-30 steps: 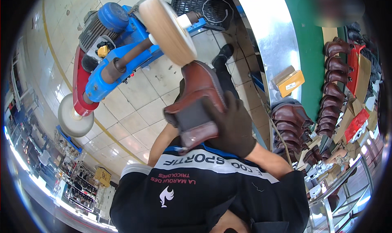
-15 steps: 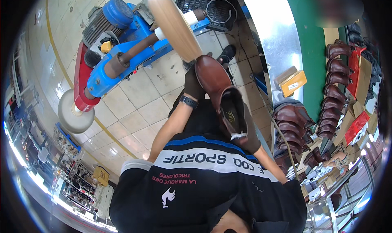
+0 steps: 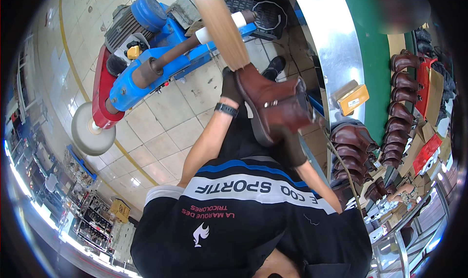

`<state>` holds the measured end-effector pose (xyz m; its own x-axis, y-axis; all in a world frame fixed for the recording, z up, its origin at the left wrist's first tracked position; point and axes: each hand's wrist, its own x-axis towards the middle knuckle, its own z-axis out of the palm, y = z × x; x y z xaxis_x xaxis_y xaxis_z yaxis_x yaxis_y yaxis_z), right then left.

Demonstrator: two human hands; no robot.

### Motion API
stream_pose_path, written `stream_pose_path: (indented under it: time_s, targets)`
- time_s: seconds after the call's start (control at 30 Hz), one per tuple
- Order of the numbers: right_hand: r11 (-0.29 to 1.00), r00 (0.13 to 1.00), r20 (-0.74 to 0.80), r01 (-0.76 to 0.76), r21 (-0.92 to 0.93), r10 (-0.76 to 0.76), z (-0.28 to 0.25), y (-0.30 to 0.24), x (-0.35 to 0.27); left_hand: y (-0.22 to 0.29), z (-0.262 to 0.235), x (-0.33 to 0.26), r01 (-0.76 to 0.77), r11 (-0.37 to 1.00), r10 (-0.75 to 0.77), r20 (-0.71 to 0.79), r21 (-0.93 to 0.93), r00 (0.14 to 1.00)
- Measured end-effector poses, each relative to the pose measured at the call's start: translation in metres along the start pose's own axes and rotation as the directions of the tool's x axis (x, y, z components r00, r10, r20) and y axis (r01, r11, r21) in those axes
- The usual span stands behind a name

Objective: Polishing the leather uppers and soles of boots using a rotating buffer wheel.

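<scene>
We seem to be rubbing the boot (image 3: 278,102) on the wheel (image 3: 223,29) at twelve o'clock, right hand (image 3: 291,147) gripping it, left hand (image 3: 230,89) too hidden to tell; turning it needs care.

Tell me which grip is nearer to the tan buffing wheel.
Left: the left grip is beside the toe of the brown ankle boot, just below the tan buffing wheel; the right grip is farther, at the boot's heel.

There it was, the boot (image 3: 273,100) between the left hand (image 3: 230,89) and right hand (image 3: 293,149), the wheel (image 3: 222,29) just ahead! Ahead-left of both stretched the machine (image 3: 127,85); rightward, a box (image 3: 354,101) lay on the worktop (image 3: 334,29).
</scene>
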<state>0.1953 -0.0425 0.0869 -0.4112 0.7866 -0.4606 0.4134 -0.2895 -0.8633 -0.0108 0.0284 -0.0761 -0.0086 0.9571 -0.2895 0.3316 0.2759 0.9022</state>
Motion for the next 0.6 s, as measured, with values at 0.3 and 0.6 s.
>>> stream_pose_path:
  time_s: [0.3,0.6]
  targets:
    - [0.581,0.936,-0.001,-0.218,0.785,0.352,0.036,0.001,0.115,-0.019,-0.02,0.039,0.146,0.986,-0.138,-0.107,0.078,0.985]
    - [0.807,0.989,-0.143,0.062,0.588,0.028,0.04,-0.025,0.112,-0.025,-0.032,0.046,0.158,0.983,-0.17,-0.146,-0.092,0.974]
